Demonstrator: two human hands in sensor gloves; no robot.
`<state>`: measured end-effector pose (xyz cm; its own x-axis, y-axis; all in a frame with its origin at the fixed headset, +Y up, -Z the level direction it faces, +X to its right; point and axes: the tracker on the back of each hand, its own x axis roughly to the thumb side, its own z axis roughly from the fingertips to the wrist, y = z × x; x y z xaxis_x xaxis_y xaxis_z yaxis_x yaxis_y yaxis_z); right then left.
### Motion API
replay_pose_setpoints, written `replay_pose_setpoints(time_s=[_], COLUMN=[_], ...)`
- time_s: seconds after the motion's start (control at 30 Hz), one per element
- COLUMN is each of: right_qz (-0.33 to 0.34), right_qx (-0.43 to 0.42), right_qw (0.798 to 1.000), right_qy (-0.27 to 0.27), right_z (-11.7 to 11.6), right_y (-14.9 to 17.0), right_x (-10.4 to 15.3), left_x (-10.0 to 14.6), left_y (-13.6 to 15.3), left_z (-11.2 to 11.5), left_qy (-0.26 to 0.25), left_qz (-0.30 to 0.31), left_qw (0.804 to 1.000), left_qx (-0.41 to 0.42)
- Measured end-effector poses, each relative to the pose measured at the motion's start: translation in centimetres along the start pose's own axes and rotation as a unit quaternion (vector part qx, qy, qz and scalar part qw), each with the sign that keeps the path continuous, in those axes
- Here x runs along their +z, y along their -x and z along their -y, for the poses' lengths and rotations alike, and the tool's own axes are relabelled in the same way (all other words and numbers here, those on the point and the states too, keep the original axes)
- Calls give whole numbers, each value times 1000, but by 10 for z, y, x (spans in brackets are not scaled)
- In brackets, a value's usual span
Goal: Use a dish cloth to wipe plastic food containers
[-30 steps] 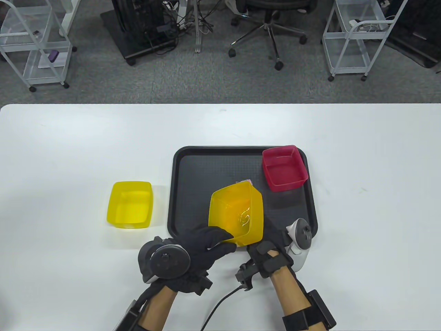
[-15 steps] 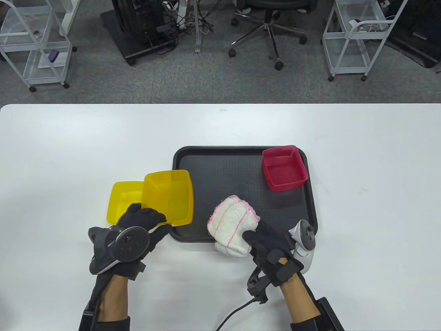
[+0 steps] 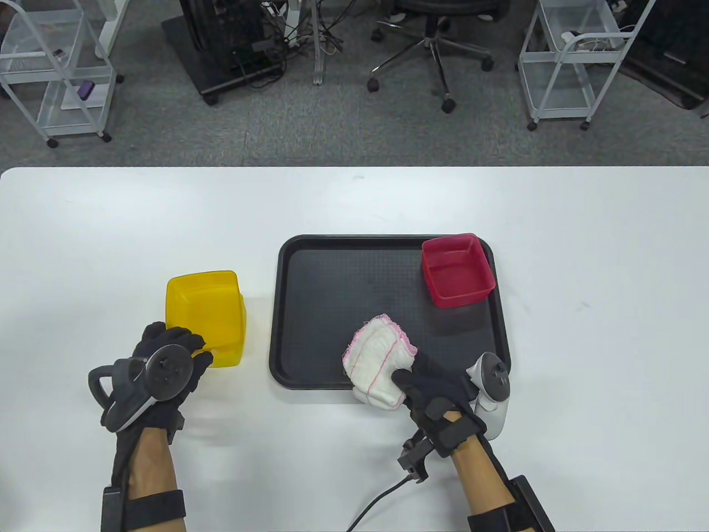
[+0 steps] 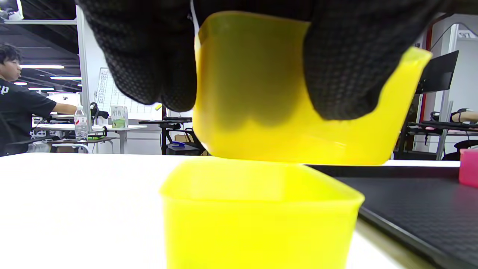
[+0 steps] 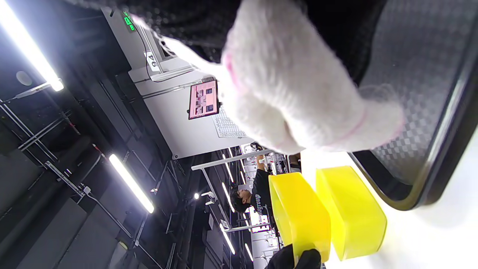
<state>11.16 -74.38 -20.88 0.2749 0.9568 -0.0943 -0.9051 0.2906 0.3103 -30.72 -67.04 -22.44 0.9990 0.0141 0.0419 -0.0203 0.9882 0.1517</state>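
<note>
The left hand (image 3: 166,366) is gripping the near rim of a yellow container (image 3: 202,302), fingers inside and thumb outside, and is holding it just above a second yellow container (image 4: 257,213) that is standing on the white table (image 3: 581,249), at about nine o'clock from the black tray (image 3: 388,260). In the left wrist view a narrow gap is showing between the two, with the held one tilted (its far side hanging lower), so it is not nested.

The right hand (image 3: 437,390) is clutching the bunched white dish cloth (image 3: 379,357), fingers curled into it, over the tray's near edge at about six o'clock. A red container (image 3: 457,270) is sitting in the tray's far right corner, at about two o'clock, untouched.

The step in hand appears to be stacking the held container into its twin. To do it well, the hand should be levelling the container first, squaring its corners with the lower rim, then lowering it straight down and releasing only once it is seated; dropping it at a tilt risks jamming it or nudging the light lower container along the table. The red container probably comes next.
</note>
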Motion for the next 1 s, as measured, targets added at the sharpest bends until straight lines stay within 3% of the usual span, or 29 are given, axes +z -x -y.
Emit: replay_pose_setpoints(time_s=[0.43,1.0], right_qz=[5,16], right_qx=[-1,0], right_qw=[1000,1000], right_qy=[-3,8], right_z=[-2,2], right_y=[0,-5], right_x=[0,2], left_x=[-1,-4], left_y=[19,14], left_z=[11,19], left_qy=[11,24], left_qz=[-21,-23], left_qw=[1000,999], left_qx=[16,5])
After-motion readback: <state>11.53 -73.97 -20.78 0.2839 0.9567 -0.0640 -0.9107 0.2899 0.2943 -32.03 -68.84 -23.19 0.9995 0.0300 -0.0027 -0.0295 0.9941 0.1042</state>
